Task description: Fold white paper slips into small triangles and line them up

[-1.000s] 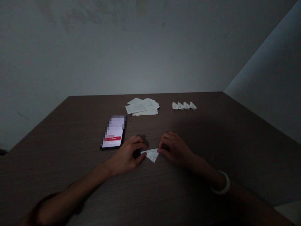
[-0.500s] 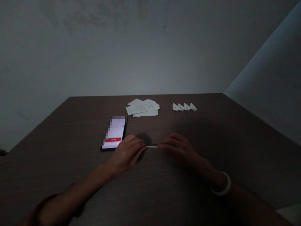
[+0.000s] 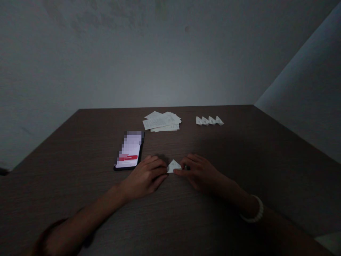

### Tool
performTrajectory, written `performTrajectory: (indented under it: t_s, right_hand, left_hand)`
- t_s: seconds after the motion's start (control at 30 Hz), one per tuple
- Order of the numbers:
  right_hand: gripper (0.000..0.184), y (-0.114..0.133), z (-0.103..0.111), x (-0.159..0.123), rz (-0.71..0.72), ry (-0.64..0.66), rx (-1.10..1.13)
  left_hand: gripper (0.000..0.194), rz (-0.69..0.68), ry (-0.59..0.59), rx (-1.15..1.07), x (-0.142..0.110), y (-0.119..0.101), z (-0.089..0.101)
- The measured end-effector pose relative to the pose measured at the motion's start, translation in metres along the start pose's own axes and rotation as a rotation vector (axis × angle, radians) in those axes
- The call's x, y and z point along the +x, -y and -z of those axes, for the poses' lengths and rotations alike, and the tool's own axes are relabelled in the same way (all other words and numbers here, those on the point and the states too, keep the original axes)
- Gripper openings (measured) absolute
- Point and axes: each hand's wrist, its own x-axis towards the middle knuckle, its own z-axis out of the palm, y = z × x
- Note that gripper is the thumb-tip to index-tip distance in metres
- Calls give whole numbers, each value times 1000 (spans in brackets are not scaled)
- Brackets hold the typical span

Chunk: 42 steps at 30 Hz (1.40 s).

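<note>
The person's two forearms come in from the lower corners and angle inward, so that both hands meet at a small paper triangle (image 3: 173,165) on the table (image 3: 170,220), its point facing away from the body. The left hand (image 3: 149,174) lies low with its back up, fingers bent together at the triangle's left corner and thumb just below them; whether thumb and fingers pinch the paper there cannot be told. The right hand (image 3: 198,171) is turned on its side, fingers curled, and its thumb and forefinger close on the right corner, the thumb stretched along the near edge. A pale bracelet (image 3: 258,211) (it looks beaded) circles the right wrist. Beyond the left hand rests a phone (image 3: 130,151) with its screen lit; farther back lie a loose paper pile (image 3: 162,122) and, to its right, four folded papers (image 3: 209,121) in a row.
</note>
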Motion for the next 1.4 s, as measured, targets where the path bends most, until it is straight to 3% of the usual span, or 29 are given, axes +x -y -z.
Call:
performTrajectory:
  t_s: [0.33,0.47,0.73,0.9,1.1,1.4]
  right_hand:
    - [20,4,0,0,-37,-93,85]
    - [18,5,-1,1,-33,-71,120]
    - [9,5,-1,1,-55,-104,168]
    - [7,6,-9,4,-147,-169,195]
    - [7,8,-7,6,-128,-108,127]
    - [13,12,-5,10,-139,-61,79]
  left_hand:
    - [13,149,-37,-126,1,-1,-6]
    - [23,236,-85,-81,0,-1,-7]
    - [15,228,-67,-77,2,-3,-7]
    - [12,253,-61,-89,3,-5,-6]
    - [9,267,-43,-198,4,-1,-8]
    - [19,437,-85,-356,11,-2,-8]
